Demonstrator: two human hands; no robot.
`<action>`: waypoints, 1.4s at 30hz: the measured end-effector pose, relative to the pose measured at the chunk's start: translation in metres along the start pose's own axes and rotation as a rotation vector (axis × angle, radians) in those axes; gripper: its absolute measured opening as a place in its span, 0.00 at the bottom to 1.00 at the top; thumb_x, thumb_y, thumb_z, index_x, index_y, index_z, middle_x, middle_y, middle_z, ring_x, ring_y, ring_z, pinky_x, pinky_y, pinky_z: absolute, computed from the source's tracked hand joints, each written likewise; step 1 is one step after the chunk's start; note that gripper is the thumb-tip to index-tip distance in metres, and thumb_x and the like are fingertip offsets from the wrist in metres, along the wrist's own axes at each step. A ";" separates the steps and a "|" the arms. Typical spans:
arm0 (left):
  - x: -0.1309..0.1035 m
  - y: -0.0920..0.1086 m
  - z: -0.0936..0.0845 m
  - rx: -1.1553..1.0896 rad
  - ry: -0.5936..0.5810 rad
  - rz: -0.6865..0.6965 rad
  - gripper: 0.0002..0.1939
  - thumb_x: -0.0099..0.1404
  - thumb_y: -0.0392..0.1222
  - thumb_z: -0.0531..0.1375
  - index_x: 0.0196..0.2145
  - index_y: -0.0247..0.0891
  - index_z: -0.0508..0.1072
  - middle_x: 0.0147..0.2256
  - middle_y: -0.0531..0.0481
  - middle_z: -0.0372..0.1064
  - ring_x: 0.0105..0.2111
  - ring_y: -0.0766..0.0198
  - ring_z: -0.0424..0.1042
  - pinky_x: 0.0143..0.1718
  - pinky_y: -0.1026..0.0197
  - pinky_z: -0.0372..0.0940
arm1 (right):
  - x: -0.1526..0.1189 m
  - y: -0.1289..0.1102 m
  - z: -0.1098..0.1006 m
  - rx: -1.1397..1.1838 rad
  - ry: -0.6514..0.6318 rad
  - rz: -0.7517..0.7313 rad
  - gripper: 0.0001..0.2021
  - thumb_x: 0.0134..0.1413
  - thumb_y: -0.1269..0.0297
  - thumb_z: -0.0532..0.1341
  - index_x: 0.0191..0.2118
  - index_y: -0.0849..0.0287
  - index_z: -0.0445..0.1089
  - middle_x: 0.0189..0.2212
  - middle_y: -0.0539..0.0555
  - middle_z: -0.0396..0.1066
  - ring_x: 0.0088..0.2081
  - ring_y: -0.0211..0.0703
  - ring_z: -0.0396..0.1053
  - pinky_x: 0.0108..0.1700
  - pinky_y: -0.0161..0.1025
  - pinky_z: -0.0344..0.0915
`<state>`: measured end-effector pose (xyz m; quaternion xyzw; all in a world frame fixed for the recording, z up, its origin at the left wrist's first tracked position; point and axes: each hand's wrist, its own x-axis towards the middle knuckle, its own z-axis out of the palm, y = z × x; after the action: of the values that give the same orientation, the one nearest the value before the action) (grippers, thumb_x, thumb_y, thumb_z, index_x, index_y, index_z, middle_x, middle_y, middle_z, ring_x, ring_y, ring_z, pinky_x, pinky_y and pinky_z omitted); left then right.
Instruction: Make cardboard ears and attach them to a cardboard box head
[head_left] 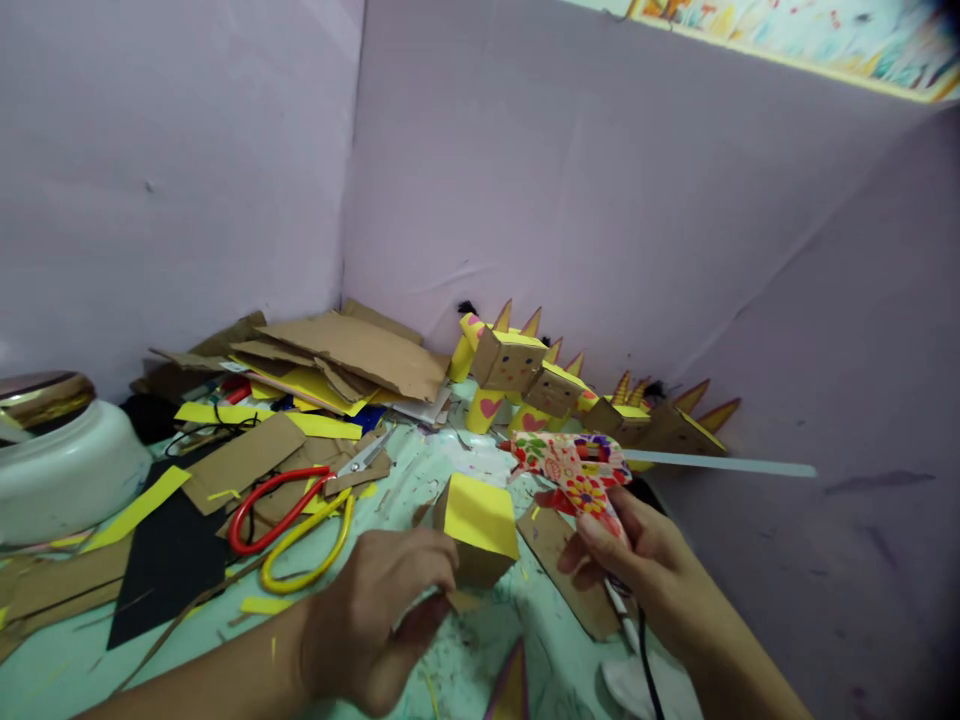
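Box at left hand, glue gun in right hand

At far left, a white jar stands on the green table. A black sheet lies just right of it, with card and yellow strips about its edges. Behind, a pile of flat card rests near the wall corner.

Right of the sheet lie scissors, blades apart, 1 handle red and 1 yellow. The left hand is nearer the viewer, fingers bent at the box's near left edge, thumb below them. Whether it grips the box cannot be told.

The box sits on the table between the 2 hands, its yellow face upward, its sides brown. Below it, at the bottom edge of the view, a spike shows its point.

Beyond the box, spiked card figures form a row along the wall. The flower-patterned glue gun is raised above a card strip, nozzle leftward. A long glue stick extends from its rear. The right hand is closed around its handle; a black cable hangs below.
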<state>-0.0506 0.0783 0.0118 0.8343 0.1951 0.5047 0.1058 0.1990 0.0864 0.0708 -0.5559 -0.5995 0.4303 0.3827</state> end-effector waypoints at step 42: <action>-0.004 -0.030 0.022 -0.345 0.359 -0.960 0.09 0.60 0.47 0.55 0.31 0.38 0.65 0.25 0.55 0.61 0.26 0.64 0.62 0.28 0.63 0.58 | 0.013 -0.026 0.014 -0.102 -0.116 -0.158 0.13 0.41 0.63 0.66 0.37 0.56 0.76 0.32 0.54 0.77 0.35 0.51 0.74 0.38 0.44 0.72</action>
<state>-0.0396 0.1044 -0.0124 0.5224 0.4838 0.5590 0.4249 0.1759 0.0978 0.0907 -0.4997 -0.6838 0.3992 0.3513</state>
